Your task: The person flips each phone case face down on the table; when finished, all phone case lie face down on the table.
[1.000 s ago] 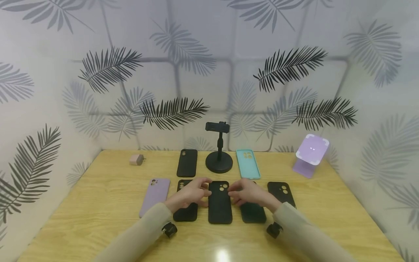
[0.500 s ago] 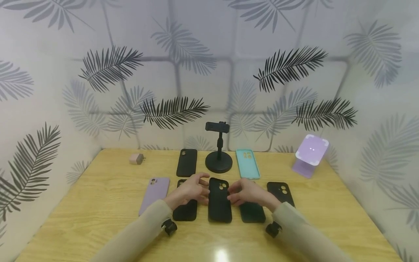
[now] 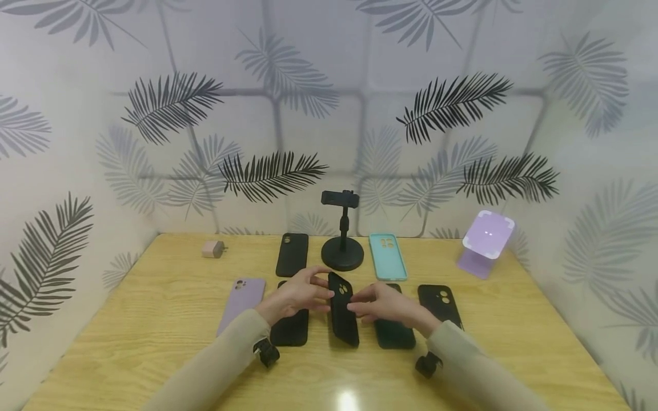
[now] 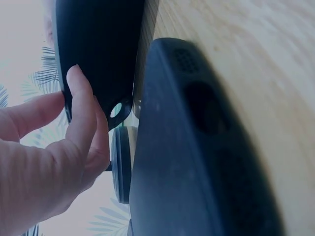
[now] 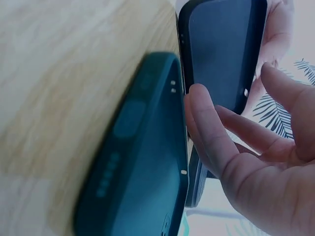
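A black phone case (image 3: 342,311) with camera cutouts is tilted up off the table, its left side raised. My left hand (image 3: 302,294) pinches that case's edge between thumb and fingers; in the left wrist view the fingers lie on its dark face. Close to the case's right side is my right hand (image 3: 382,308), its fingers loosely bent. In the right wrist view a gap shows between the right thumb and fingers (image 5: 204,105), nothing gripped. A black case (image 3: 290,330) lies under the left hand, and a dark green case (image 3: 394,337) under the right.
A lilac case (image 3: 243,302) lies left and another black case (image 3: 441,305) right. Behind are a black case (image 3: 292,254), a black phone stand (image 3: 342,254), a turquoise case (image 3: 388,260), a pinkish charger plug (image 3: 212,249) and a purple stand (image 3: 485,240). A patterned wall closes the back.
The middle black case lay flat a second ago; its upper end lifted first, and now it is turned up with its left side raised. The left hand has taken hold of it.
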Demonstrator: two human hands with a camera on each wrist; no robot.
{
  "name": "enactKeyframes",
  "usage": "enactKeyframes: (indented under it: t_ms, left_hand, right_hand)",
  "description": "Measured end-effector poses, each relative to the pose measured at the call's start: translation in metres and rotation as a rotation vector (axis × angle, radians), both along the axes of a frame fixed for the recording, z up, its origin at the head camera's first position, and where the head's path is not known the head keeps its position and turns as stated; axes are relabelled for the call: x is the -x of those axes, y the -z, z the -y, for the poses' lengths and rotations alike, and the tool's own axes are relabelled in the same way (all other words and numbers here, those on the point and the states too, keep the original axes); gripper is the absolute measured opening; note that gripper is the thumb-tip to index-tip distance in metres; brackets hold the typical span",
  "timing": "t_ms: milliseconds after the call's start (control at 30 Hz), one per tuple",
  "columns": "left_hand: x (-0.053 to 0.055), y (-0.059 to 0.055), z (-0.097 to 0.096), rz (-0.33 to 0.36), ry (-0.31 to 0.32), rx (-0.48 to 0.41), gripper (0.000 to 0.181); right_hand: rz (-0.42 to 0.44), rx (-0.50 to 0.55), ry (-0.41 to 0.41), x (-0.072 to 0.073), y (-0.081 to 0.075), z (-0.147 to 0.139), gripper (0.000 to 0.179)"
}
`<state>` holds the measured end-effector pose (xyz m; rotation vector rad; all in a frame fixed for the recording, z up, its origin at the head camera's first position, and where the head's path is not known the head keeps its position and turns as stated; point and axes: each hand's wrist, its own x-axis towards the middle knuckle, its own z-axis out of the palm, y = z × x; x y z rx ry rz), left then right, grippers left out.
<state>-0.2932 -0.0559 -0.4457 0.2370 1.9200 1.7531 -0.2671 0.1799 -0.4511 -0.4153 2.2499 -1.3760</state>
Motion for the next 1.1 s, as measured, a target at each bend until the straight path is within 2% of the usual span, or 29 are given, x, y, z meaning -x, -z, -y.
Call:
enactKeyframes:
  t_ms: [267, 500, 700, 867, 1100]
  left_hand:
    - [0.000, 0.000, 0.001, 0.036, 0.019, -0.067, 0.071]
    - [-0.001, 0.000, -0.003, 0.031, 0.031, -0.058, 0.073]
    - [-0.001, 0.003, -0.003, 0.029, 0.036, -0.028, 0.071]
    - [-0.002, 0.003, -0.003, 0.035, 0.053, -0.041, 0.069]
    - [-0.001, 0.005, -0.004, 0.077, 0.033, -0.042, 0.066]
  right_hand:
    - [0.017, 0.013, -0.025, -0.004, -0.001, 0.010, 0.055]
    - [0.057, 0.119, -0.074, -0.003, 0.004, 0.015, 0.057]
    - [0.084, 0.162, -0.084, -0.003, 0.006, 0.015, 0.056]
    - [0.122, 0.190, -0.078, -0.005, 0.002, 0.015, 0.058]
    - [0.130, 0.233, -0.033, -0.004, -0.002, 0.011, 0.052]
